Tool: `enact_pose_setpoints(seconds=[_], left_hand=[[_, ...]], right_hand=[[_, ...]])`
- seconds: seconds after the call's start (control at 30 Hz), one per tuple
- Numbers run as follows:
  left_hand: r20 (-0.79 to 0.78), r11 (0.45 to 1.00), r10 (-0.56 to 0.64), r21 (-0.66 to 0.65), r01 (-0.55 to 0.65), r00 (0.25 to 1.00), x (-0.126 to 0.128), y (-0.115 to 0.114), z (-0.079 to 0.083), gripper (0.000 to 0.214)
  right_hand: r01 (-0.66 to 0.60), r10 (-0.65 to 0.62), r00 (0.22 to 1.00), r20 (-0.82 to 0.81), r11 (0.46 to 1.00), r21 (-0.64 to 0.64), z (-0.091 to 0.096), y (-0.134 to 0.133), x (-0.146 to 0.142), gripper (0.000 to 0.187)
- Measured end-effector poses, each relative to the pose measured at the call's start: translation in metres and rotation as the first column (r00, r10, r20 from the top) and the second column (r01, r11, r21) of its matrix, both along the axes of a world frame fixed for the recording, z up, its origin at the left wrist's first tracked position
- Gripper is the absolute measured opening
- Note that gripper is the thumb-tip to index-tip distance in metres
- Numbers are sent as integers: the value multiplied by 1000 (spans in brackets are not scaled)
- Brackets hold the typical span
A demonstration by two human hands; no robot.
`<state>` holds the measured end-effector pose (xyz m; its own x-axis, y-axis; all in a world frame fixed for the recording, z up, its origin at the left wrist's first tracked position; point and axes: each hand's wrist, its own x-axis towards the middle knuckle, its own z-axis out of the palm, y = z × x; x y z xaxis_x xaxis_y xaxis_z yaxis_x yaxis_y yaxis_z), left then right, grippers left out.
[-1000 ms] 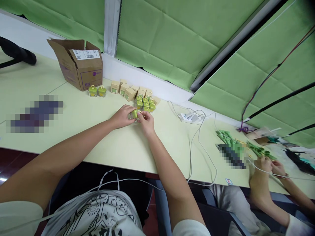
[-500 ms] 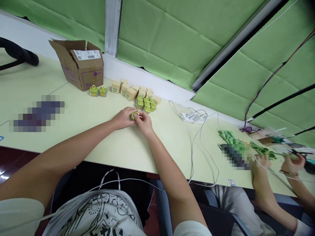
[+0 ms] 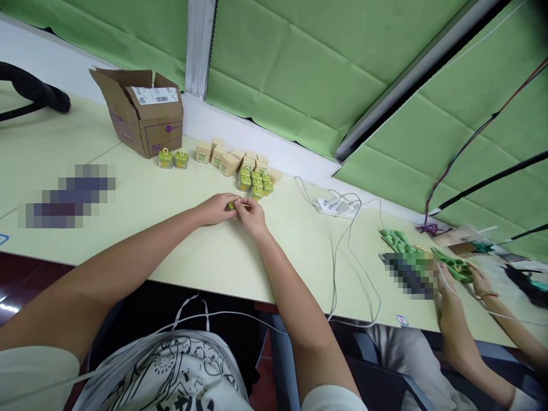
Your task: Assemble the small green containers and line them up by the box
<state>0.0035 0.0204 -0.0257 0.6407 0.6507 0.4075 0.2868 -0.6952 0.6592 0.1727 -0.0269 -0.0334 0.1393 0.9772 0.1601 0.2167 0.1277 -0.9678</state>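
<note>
Over the middle of the table, my left hand (image 3: 216, 209) is closed around a small green-lidded jar (image 3: 231, 205), and most of the jar is hidden by fingers. My right hand (image 3: 252, 216) pinches at the jar's top, where a pale loop shows, and the two hands touch. Just beyond them stands a cluster of several like green-lidded jars (image 3: 257, 181). Small tan cartons (image 3: 230, 163) are grouped behind that cluster. Two more jars (image 3: 173, 158) stand side by side farther left.
An open cardboard box (image 3: 160, 134) stands at the back left. White cables (image 3: 342, 251) run from a power strip (image 3: 335, 206) across the table to its front edge (image 3: 240, 289). At the right, a co-worker's hands (image 3: 447, 282) handle green pieces (image 3: 456, 268).
My hands stay together on the jar, which has turned slightly and shows less between my fingers. The co-worker's hands have moved left and closer together on the green pieces.
</note>
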Motion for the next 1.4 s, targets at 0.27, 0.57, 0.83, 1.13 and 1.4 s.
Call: enact_pose_setpoints(seconds=[0.27,0.57,0.83,1.13,1.4], left_hand=[[-34,999,38,-27,-39,999,0,14,-9,48],[84,935,338,87,-344,938,-39,47,-1,44],[44,967,206,143,-210,978,-10,18,2,43],[111,937,304,147,-318,946,-4,12,7,27],[147,941,290,134,-310,946,-9,9,13,27]], right_hand=[[58,-62,996,-57,995,-80,5,3,3,36],[97,-100,995,-19,990,-103,3,6,3,30],[98,-93,991,94,994,-41,-3,9,8,32],[110,-109,984,142,994,2,-4,7,9,32],[106,-107,984,144,994,15,-5,7,10,35]])
